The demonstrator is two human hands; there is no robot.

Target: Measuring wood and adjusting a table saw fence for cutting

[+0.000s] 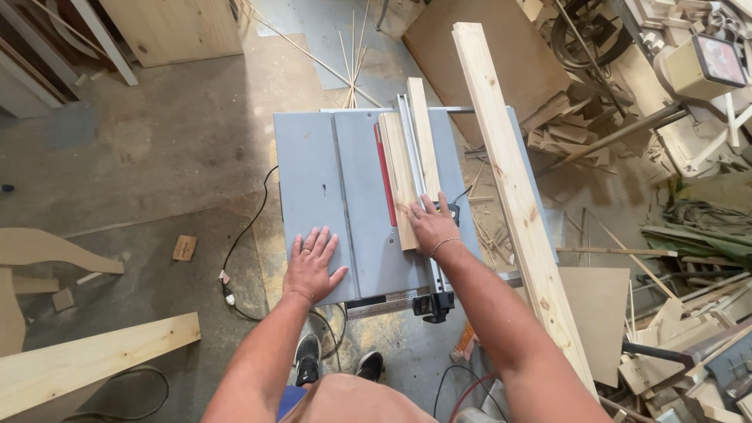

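A grey table saw (pixel 313 172) stands in front of me with a red blade insert (pixel 385 176) in its top. A short pale wood strip (pixel 398 176) lies right of the insert, against the metal fence (pixel 413 168). Another strip (pixel 424 133) lies on the fence's far side. My right hand (pixel 432 225) presses flat on the near end of the short strip and the fence, fingers spread. My left hand (pixel 312 264) rests flat and open on the bare tabletop near the front left edge, holding nothing.
A long pine board (pixel 513 188) lies diagonally across the saw's right side. Offcuts and scrap wood (pixel 572 129) pile up on the right. Another board (pixel 86 360) lies on the floor at lower left. A black cable (pixel 247 235) runs along the floor beside the saw.
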